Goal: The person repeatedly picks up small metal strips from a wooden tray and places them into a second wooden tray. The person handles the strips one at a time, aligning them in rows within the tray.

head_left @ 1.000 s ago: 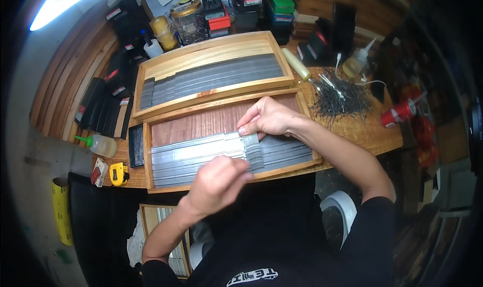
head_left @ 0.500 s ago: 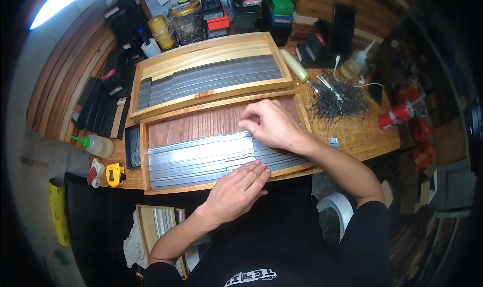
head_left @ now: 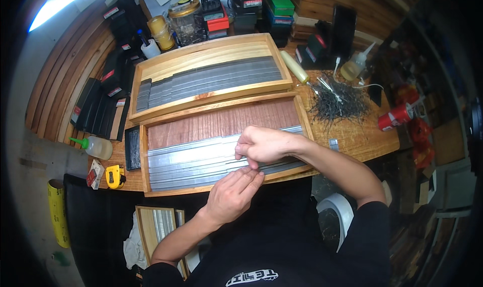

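Rows of thin grey metal strips [head_left: 186,158] lie side by side in a shallow wooden tray [head_left: 144,161] with a brown wood-grain bottom. Over the right part of these rows, my right hand [head_left: 266,145] is closed, its fingers curled down and the fingertips hidden from above. My left hand [head_left: 232,194] rests across the tray's front edge, fingers bent and drawn together, its tips meeting the right fingers among the strips. What either hand pinches is too small or covered to make out.
Behind stands a second wooden tray [head_left: 211,97] of darker grey strips. A pile of loose dark metal bits [head_left: 338,103] lies at right, near a red can [head_left: 395,117]. A yellow tape measure [head_left: 115,176] and a green-tipped bottle [head_left: 98,147] sit at left.
My right hand has moved down toward me, from the strips' far edge to my left fingertips. The left fingers, flatter before, have bent and drawn in.
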A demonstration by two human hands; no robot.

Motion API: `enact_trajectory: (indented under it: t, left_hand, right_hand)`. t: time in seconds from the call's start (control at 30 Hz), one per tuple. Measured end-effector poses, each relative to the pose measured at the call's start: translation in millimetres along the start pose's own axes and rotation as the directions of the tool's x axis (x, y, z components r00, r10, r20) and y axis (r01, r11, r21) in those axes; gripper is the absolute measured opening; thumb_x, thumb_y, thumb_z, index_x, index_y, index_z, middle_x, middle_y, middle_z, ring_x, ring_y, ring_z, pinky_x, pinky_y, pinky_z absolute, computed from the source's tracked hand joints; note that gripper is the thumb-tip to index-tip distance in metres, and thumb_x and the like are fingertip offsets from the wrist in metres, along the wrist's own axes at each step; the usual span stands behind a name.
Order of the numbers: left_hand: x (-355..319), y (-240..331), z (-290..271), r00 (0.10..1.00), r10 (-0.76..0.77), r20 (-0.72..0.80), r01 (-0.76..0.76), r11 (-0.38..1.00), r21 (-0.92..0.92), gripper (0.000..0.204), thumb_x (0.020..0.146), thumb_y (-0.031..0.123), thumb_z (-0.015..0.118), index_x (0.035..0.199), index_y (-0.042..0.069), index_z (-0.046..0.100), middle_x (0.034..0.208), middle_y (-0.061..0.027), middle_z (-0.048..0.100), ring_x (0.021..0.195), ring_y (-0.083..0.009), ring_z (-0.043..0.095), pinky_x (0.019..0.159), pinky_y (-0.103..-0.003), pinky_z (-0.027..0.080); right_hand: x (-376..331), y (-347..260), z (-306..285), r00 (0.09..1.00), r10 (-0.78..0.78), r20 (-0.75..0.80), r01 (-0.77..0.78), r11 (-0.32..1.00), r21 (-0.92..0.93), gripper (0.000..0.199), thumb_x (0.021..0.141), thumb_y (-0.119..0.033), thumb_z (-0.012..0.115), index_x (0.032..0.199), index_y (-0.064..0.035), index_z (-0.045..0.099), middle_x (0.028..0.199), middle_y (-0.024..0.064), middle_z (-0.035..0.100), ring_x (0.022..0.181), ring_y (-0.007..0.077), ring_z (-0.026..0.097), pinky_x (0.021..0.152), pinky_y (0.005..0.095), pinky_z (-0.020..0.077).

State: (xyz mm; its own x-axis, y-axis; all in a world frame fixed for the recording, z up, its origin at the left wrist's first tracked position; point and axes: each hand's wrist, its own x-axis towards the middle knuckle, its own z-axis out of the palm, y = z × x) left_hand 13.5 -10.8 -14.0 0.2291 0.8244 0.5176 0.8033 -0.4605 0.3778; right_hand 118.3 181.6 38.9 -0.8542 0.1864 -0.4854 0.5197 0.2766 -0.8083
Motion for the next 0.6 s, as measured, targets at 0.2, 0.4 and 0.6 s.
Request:
enact_trajectory:
  t: [0.2, 0.4, 0.6]
  left_hand:
    - [-3.4, -2.6, -26.3, 0.996, -0.087, 0.014, 0.088, 0.995, -0.051, 0.031, 0.089, 0.007, 0.085, 0.117, -0.002, 0.076, 0.110, -0.0162, 0.077, 0.094, -0.0289, 0.077, 0.080, -0.037, 0.062]
    - [-21.1, -34.3, -97.4, 0.990, -0.092, -0.106, 0.096, 0.995, 0.031, 0.025, 0.087, 0.010, 0.087, 0.107, -0.002, 0.078, 0.102, -0.0141, 0.080, 0.085, -0.0267, 0.078, 0.075, -0.036, 0.061]
    - [-17.8, -141.5, -156.4, 0.954, -0.173, -0.244, 0.269, 0.852, 0.449, 0.035, 0.094, 0.015, 0.081, 0.120, -0.006, 0.073, 0.118, -0.0212, 0.076, 0.112, -0.0336, 0.070, 0.100, -0.046, 0.054]
  right_hand:
    - [42.2, -29.3, 5.5, 0.991, -0.030, 0.131, -0.011, 0.954, 0.299, 0.030, 0.115, -0.018, 0.053, 0.120, 0.0040, 0.073, 0.070, 0.0015, 0.066, 0.056, 0.0075, 0.051, 0.051, 0.0276, 0.0420]
    - [101.9, -91.6, -24.3, 0.892, -0.295, -0.342, 0.275, 0.955, -0.108, 0.024, 0.104, -0.011, 0.060, 0.106, 0.0047, 0.078, 0.099, 0.0200, 0.080, 0.094, 0.0280, 0.078, 0.089, 0.0439, 0.0599]
    - [215.5, -125.8, -51.6, 0.750, -0.535, -0.388, 0.316, 0.805, -0.502, 0.026, 0.100, -0.007, 0.061, 0.115, 0.0072, 0.076, 0.115, 0.0293, 0.077, 0.114, 0.0431, 0.074, 0.102, 0.0470, 0.0564]
